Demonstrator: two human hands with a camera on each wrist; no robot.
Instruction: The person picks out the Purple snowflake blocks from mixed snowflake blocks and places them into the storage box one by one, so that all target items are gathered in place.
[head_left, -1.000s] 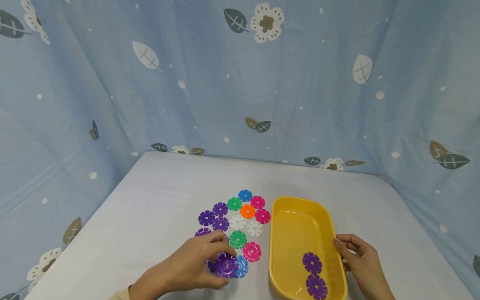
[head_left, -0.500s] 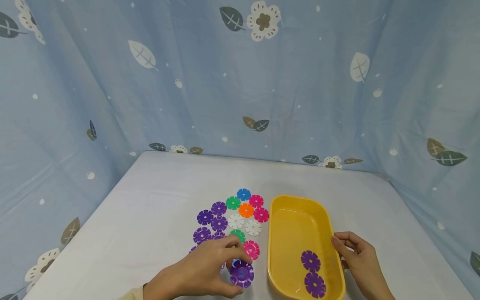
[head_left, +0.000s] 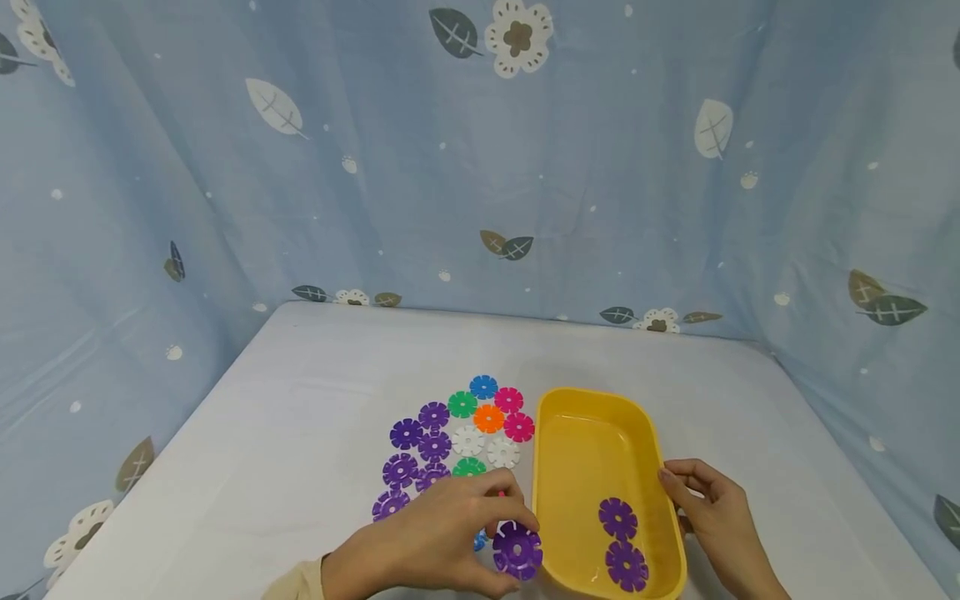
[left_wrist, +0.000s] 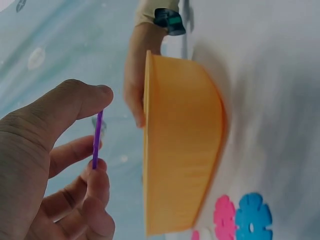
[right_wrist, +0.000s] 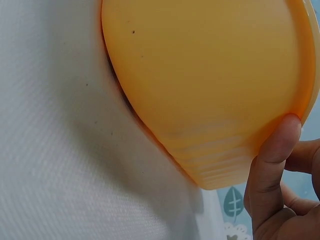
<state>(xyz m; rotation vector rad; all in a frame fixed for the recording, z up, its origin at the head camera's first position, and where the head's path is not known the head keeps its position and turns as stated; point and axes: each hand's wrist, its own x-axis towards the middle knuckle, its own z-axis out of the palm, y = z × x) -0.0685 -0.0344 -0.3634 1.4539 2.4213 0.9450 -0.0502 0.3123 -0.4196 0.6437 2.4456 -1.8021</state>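
Observation:
In the head view my left hand (head_left: pixel 438 533) pinches a purple plastic snowflake disc (head_left: pixel 517 552) by its edges, just left of the yellow tray (head_left: pixel 581 467). The left wrist view shows the disc (left_wrist: pixel 97 140) edge-on between thumb and fingers, level with the tray's rim. My right hand (head_left: pixel 716 517) grips the tray's right rim, fingers and thumb on either side of the wall; the right wrist view has this grip close up on the tray wall (right_wrist: pixel 210 75). Two purple discs (head_left: pixel 626 565) lie inside the tray toward its near end.
Left of the tray, several purple discs (head_left: pixel 434 446) lie flat on the white table (head_left: pixel 322 392). Among the other loose discs are an orange disc (head_left: pixel 489 419), a blue disc (head_left: pixel 483 387) and white discs (head_left: pixel 503 452). A blue patterned curtain (head_left: pixel 600 167) hangs behind.
My left hand has carried the purple disc rightward from over the loose discs to beside the tray. The right hand keeps its grip on the rim.

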